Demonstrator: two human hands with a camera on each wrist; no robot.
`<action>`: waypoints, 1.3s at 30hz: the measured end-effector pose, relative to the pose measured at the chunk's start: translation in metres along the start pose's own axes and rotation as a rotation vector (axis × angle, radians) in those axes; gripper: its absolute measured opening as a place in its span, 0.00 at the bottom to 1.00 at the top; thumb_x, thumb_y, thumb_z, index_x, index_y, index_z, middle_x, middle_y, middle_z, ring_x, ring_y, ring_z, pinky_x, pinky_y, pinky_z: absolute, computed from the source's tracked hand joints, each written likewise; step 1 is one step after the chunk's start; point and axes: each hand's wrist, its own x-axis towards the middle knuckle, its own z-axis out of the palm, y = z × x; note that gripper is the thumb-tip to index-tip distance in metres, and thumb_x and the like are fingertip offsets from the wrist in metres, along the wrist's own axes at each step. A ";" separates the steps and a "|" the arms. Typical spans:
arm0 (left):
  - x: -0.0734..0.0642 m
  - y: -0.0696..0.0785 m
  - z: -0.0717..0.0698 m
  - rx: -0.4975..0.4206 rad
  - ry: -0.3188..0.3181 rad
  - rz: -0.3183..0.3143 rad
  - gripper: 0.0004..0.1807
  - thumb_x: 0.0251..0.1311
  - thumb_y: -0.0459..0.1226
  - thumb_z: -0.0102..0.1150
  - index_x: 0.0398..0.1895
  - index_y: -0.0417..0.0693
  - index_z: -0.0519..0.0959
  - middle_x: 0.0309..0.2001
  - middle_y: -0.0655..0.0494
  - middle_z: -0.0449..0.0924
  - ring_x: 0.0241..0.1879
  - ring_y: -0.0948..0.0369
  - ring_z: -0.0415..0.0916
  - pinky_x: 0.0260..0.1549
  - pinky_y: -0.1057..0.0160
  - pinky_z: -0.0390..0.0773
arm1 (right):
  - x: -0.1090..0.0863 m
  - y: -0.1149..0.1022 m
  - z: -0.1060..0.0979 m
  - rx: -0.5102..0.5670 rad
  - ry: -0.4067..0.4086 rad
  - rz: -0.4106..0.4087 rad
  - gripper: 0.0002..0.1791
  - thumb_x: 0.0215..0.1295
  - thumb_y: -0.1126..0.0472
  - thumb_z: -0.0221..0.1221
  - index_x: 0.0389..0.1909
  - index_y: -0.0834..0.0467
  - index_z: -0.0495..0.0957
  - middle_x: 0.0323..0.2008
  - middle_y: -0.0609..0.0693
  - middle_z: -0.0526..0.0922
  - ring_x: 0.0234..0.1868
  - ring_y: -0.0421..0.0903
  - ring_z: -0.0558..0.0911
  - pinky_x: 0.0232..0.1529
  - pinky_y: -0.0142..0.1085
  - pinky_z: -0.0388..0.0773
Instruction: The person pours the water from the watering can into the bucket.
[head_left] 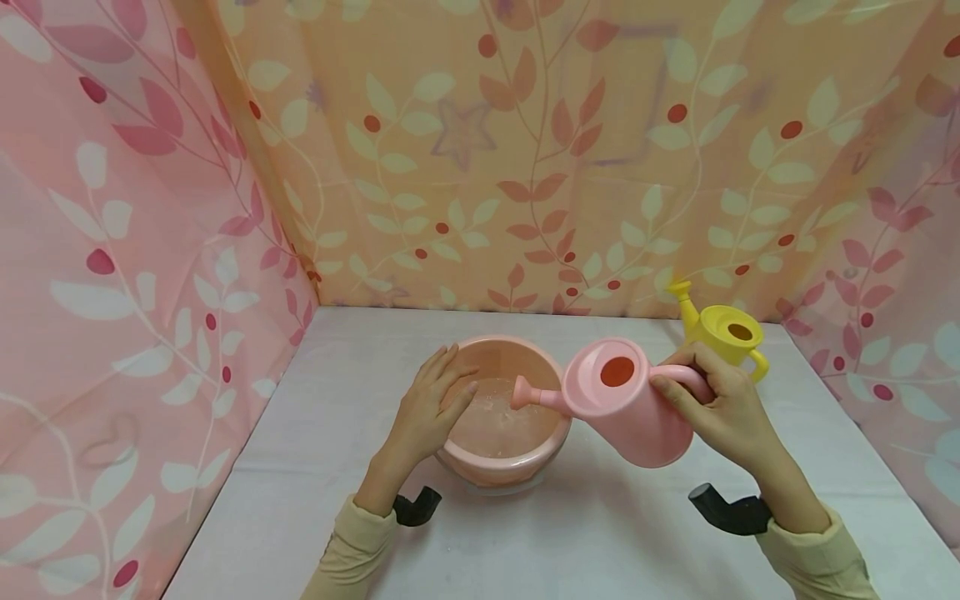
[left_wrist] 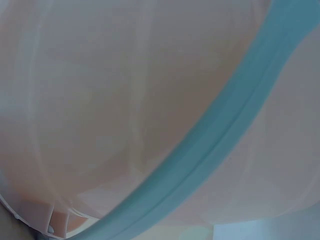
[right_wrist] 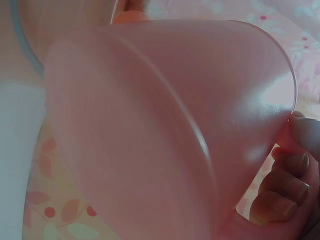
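My right hand [head_left: 723, 408] grips the handle of a pink watering can [head_left: 645, 442], its fingers curled through the handle loop in the right wrist view. The can is held tilted, its spout and rose head over a round pink basin [head_left: 517, 463]. Inside the basin, liquid shows light ripples under the spout. At the left rim, my left hand [head_left: 427, 408] rests with fingers and thumb extended. The left wrist view shows the basin's outer wall [left_wrist: 110, 100] crossed by a teal band [left_wrist: 220, 135]. Fingers [right_wrist: 285, 185] of the right hand are visible beside the can.
A yellow watering can [head_left: 716, 329] stands at the back right, behind my right hand and partly hidden by it. A white cloth [head_left: 315, 467] covers the table. Floral curtains [head_left: 465, 167] hang at the back and both sides.
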 end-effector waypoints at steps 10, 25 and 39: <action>0.000 -0.001 0.000 -0.001 0.000 0.006 0.19 0.66 0.51 0.47 0.53 0.56 0.77 0.69 0.52 0.58 0.71 0.55 0.48 0.57 0.35 0.59 | 0.000 0.001 0.000 0.004 -0.001 -0.007 0.19 0.41 0.77 0.68 0.33 0.59 0.74 0.29 0.39 0.76 0.30 0.31 0.73 0.32 0.18 0.73; 0.000 0.001 0.000 0.004 0.002 0.014 0.20 0.66 0.53 0.46 0.53 0.57 0.77 0.69 0.51 0.58 0.70 0.52 0.49 0.57 0.35 0.60 | 0.001 -0.001 0.000 -0.007 -0.004 -0.006 0.19 0.42 0.77 0.68 0.33 0.58 0.74 0.29 0.38 0.77 0.30 0.31 0.74 0.32 0.19 0.73; 0.000 0.000 -0.001 0.000 -0.003 0.006 0.20 0.66 0.53 0.45 0.53 0.57 0.77 0.70 0.53 0.57 0.71 0.55 0.47 0.57 0.35 0.60 | 0.002 0.001 -0.001 -0.016 -0.010 0.000 0.19 0.42 0.76 0.68 0.33 0.58 0.74 0.30 0.38 0.77 0.31 0.31 0.73 0.32 0.18 0.73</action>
